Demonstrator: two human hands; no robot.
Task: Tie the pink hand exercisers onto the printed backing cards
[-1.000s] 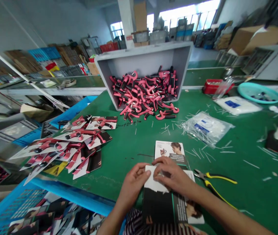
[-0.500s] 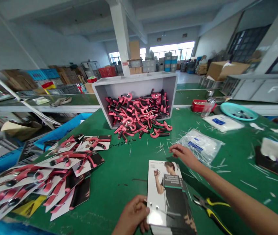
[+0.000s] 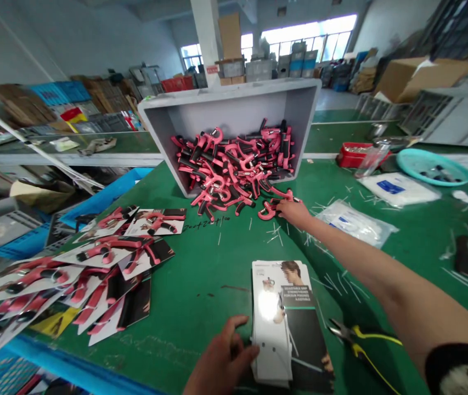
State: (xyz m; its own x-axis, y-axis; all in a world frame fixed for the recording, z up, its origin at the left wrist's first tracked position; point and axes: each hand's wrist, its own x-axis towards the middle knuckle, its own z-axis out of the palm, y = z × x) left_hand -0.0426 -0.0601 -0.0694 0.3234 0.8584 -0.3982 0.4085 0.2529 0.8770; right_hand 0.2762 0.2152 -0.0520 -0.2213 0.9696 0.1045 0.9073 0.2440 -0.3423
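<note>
touching curved grip [image 3: 266,212] w/ r hand [image 3: 294,213], l hand [image 3: 224,359] by glossy cards [image 3: 310,336]

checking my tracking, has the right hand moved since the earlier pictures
Yes. The right hand has moved forward, away from the card stack and closer to the gray bin, to a pink hand grip.

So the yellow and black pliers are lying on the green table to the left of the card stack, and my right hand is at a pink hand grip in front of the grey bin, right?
Not quite: the head view shows the pliers to the right of the card stack. They do lie on the green table, and your right hand is at a pink hand grip in front of the grey bin.
</note>
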